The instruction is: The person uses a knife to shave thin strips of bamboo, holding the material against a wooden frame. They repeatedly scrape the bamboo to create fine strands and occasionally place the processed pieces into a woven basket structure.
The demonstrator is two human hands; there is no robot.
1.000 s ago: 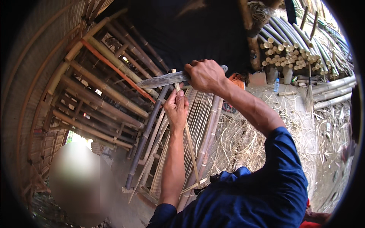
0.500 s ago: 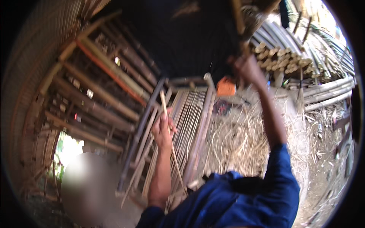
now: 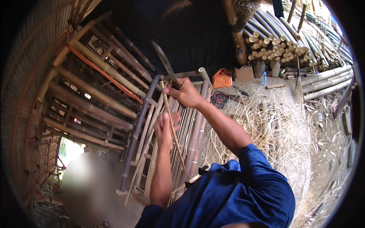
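Observation:
My right hand is closed round the handle of a machete, its long dark blade pointing up and to the left. The right thumb lies close to the top end of a thin pale bamboo strip. Lower down, my left hand has that strip between its thumb and fingers. The strip slants down to the right towards my body. Beneath both hands stands a bamboo bench with long thin strips laid lengthwise along it.
Cut bamboo poles are stacked at the far right, near a broom. An orange bag, a water bottle and sandals lie past the bench. Shavings cover the floor to the right. A bamboo-railed wall rises at left.
My right hand has come down and left from the upper right, bringing the machete beside the strip's top end. My left hand stays on the strip, with its fingers somewhat looser.

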